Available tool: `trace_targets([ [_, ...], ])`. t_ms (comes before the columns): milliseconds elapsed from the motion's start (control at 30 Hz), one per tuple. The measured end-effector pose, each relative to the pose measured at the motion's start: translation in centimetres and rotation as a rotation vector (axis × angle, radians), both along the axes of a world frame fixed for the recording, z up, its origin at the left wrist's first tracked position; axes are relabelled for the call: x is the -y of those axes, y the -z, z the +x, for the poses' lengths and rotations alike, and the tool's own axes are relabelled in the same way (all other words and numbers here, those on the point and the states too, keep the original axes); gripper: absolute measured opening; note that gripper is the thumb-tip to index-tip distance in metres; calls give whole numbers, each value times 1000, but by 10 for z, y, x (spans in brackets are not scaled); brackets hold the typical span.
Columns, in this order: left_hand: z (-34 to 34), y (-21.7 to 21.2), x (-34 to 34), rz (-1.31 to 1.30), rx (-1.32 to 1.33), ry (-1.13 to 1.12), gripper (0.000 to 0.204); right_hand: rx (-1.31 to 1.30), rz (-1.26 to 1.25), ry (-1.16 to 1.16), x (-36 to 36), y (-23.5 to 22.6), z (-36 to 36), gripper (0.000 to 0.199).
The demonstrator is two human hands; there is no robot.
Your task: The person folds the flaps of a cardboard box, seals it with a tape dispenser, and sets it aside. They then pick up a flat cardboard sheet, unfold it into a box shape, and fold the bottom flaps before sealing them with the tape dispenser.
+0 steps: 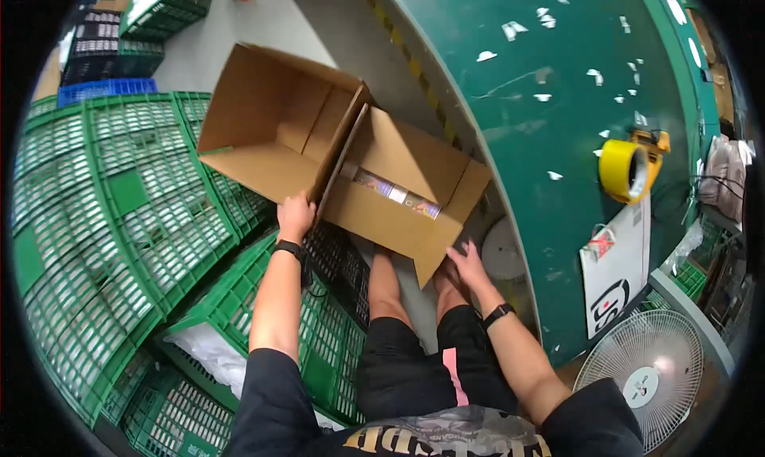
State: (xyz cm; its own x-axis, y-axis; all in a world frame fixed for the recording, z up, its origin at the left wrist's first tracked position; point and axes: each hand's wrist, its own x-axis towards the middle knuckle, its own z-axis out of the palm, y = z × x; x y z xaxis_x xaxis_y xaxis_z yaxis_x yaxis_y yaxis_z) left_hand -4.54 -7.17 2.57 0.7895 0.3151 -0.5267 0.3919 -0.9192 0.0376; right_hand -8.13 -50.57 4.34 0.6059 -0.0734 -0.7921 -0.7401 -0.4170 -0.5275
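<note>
An empty brown cardboard box (pixel 311 110) stands open on the left, and my left hand (pixel 295 216) grips its near edge. Right beside it is a second cardboard box (pixel 382 218), its flaps partly folded in. Through the gap between those flaps, colourful printed packages (pixel 394 192) show; the rest of the contents is hidden. My right hand (pixel 470 266) is closed at the near right corner of this second box, its fingers on the flap's edge. Both boxes lie in front of my legs.
Green plastic crates (pixel 103 194) are stacked along the left, with a blue crate (pixel 107 89) behind. To the right runs a green table (pixel 518 138) strewn with white scraps. It carries a yellow tape roll in a dispenser (pixel 617 168) and a white board (pixel 610 274). A fan (pixel 641 385) stands lower right.
</note>
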Motion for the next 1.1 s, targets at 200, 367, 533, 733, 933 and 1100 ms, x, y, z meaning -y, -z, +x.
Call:
trace_targets([
  [200,13,14,-40,105,154,-82,17,-114,92,143,-17,58,31,48],
  [367,63,12,-108,340,463,-41,27,-26,-315,-27,7,98,24,36],
  [533,61,-1,-26,-332,392,-236,47,-46,-302,-111,-10,73,47,43],
  [733,-7,57,34,-997,140,-539,61,24,-267,-220,-21,63,62,36],
  [933,-22,56,66,-876,228,-497,60,238,-258,-284,-12,68,113,30],
  [1100,-17,27,47,-928,58,-731,56,80,-193,-353,-12,51,183,31],
])
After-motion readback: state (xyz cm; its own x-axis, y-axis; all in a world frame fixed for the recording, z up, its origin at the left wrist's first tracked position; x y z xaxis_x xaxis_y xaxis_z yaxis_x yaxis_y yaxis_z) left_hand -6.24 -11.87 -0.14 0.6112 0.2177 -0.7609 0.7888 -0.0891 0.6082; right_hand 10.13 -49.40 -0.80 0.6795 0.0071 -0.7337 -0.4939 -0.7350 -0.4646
